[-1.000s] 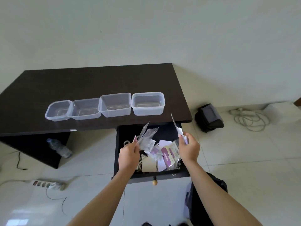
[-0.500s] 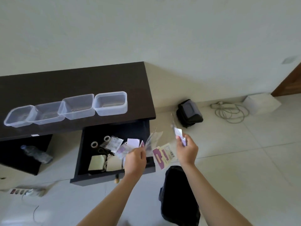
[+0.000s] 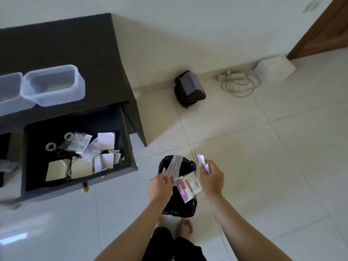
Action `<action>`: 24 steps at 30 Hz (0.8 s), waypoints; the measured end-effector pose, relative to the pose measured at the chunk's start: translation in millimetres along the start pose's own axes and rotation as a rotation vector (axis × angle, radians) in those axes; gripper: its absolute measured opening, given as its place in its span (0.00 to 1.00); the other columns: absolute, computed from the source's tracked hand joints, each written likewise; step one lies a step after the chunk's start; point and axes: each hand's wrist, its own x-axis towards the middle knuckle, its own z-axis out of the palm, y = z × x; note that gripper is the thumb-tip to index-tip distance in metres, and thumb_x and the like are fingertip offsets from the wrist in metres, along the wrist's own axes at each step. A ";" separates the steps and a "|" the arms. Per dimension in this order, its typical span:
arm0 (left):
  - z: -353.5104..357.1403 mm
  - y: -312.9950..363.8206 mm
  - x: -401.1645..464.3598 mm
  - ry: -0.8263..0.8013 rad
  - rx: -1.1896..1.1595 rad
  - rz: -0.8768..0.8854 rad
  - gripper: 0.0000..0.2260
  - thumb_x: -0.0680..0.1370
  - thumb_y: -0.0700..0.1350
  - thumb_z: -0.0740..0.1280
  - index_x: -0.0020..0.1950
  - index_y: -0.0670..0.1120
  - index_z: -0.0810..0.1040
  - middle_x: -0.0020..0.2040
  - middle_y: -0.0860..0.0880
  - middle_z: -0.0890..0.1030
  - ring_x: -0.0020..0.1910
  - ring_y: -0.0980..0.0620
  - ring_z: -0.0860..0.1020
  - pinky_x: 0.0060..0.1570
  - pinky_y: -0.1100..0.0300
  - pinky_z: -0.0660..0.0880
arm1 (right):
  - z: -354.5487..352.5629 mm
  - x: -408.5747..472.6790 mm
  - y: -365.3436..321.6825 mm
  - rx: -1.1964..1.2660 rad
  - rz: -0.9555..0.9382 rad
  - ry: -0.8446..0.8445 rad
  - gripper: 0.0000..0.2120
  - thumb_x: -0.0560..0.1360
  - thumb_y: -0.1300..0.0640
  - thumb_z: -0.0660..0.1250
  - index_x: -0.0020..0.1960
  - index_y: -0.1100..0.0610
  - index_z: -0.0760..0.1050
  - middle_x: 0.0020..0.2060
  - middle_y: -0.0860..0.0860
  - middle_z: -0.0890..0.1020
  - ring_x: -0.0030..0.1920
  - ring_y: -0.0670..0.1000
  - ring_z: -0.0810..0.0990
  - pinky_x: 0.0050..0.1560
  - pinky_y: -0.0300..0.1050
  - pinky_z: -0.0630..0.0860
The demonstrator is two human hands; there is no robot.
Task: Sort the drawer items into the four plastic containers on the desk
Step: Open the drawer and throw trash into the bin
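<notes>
My left hand (image 3: 160, 187) grips clear plastic wrappers (image 3: 174, 166) over a bin lined with a black bag (image 3: 178, 206) on the floor. My right hand (image 3: 211, 179) holds a purple-and-white packaging card (image 3: 186, 187) and small white wrappers (image 3: 200, 160) above the same bin. The open dark drawer (image 3: 120, 170) to the left holds tape rolls (image 3: 50, 146), paper pads (image 3: 82, 167), white cards and plastic packets. Two clear plastic containers show on the dark desk (image 3: 56, 44): one whole (image 3: 54, 84), one cut off (image 3: 11, 93) at the left edge.
A black bag (image 3: 189, 89) sits on the tiled floor by the wall. A coiled cable with a power strip (image 3: 239, 84) and a white box (image 3: 275, 69) lie further right. A wooden door (image 3: 323, 29) is at the top right. My bare foot (image 3: 185, 227) stands just behind the bin.
My view has swung right and down. Both hands have carried the wrappers and card away from the drawer and now hold them over the black-lined bin.
</notes>
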 end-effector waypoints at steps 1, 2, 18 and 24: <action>9.5 -4.8 4.9 -0.018 0.018 -0.024 0.12 0.80 0.45 0.60 0.38 0.43 0.74 0.30 0.51 0.73 0.31 0.52 0.73 0.28 0.61 0.69 | 6.3 -1.8 9.8 -0.013 0.020 -0.013 0.04 0.75 0.61 0.66 0.45 0.59 0.79 0.27 0.47 0.74 0.28 0.48 0.70 0.27 0.39 0.64; 20.0 -10.5 11.2 -0.029 0.037 -0.041 0.12 0.80 0.45 0.59 0.38 0.43 0.73 0.30 0.51 0.71 0.30 0.52 0.72 0.27 0.62 0.66 | 13.5 -2.9 19.6 -0.023 0.045 -0.026 0.04 0.76 0.61 0.66 0.45 0.60 0.79 0.27 0.46 0.74 0.27 0.46 0.70 0.27 0.36 0.64; 175.3 -137.0 130.9 -0.394 0.027 -0.161 0.20 0.76 0.47 0.66 0.67 0.51 0.70 0.59 0.48 0.79 0.54 0.47 0.78 0.51 0.60 0.73 | 176.4 -1.7 173.6 -0.078 0.374 -0.402 0.21 0.70 0.47 0.72 0.60 0.53 0.73 0.42 0.50 0.81 0.44 0.52 0.80 0.42 0.42 0.72; 154.1 -136.1 118.8 -0.499 -0.035 -0.171 0.35 0.76 0.45 0.66 0.78 0.52 0.50 0.70 0.47 0.70 0.65 0.46 0.73 0.54 0.61 0.68 | 170.1 -8.9 167.3 0.036 0.556 -0.504 0.44 0.70 0.36 0.67 0.77 0.51 0.51 0.70 0.52 0.71 0.68 0.54 0.71 0.62 0.47 0.71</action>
